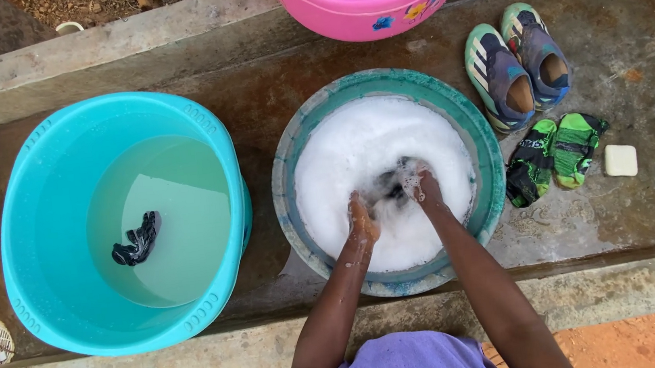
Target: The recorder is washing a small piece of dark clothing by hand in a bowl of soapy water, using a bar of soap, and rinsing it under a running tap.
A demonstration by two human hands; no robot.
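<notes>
soapy green basin (486, 151), both hands (390, 198) gripping dark cloth (390, 188)

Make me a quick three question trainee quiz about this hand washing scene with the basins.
1. True or false: the pair of shoes sits inside the turquoise basin.
2. What lies right of the green socks? A) brush B) white soap bar C) cup
3. Where are the left hand and right hand?

Key
1. False; they stand on the concrete.
2. B
3. In the foamy green basin, on a dark cloth.
</notes>
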